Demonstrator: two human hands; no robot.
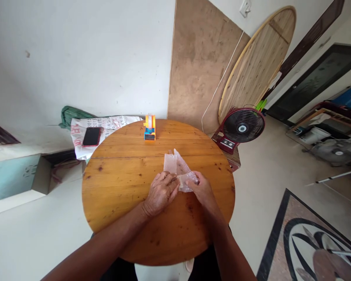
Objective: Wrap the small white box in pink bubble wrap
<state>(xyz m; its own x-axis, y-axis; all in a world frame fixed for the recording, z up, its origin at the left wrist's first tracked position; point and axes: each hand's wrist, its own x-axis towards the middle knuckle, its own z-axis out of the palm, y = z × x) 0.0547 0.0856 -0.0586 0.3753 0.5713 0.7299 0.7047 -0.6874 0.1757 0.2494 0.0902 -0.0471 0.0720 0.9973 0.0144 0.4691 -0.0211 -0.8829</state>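
Left hand: the left hand (161, 193) sits just past bench centre, fingers curled down and pinching the near edge of the bubble wrap (176, 164).
Right hand: the right hand (202, 190), at 3 o'clock of the left and almost touching it, is closed with its fingertips gripping the bunched near corner of the same sheet.
Bubble wrap: it lies on the bench (119, 187) at 12 o'clock of both hands, near end gathered, far end spread out.
Inside the bunch: whether anything is wrapped in there, I cannot tell.
Progress: by my read, early going. Only the near end is rolled or crumpled, most of the sheet lies loose, and no tape shows on it.
Tape dispenser: an orange and blue tape dispenser (149, 128) stands upright at the bench's 12 o'clock edge, well apart from the hands.
Phone: a dark phone (91, 136) at 10 o'clock rests on a printed sack (114, 123) beside the bench.
Fan: a red fan (242, 128) stands on the floor at 2 o'clock.
Back wall: a plywood sheet (199, 58) and a round wooden board (257, 58) lean there.
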